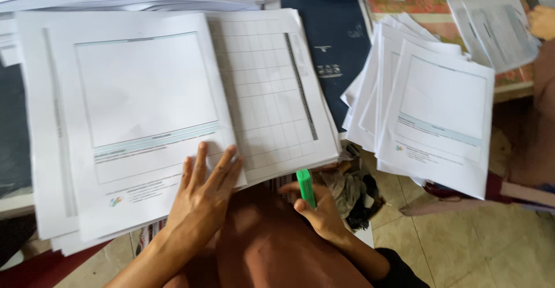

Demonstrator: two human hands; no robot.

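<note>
Our left hand (202,198) lies flat, fingers spread, on the top sheet (139,120) of the paper stack. Just right of it, our right hand (321,213) grips a green marker (306,187), upright below the stack's edge.

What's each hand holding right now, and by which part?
Right hand grips a green marker around its lower half, upper end sticking out. Left hand holds nothing; it lies flat on the top sheet of the paper stack.
</note>
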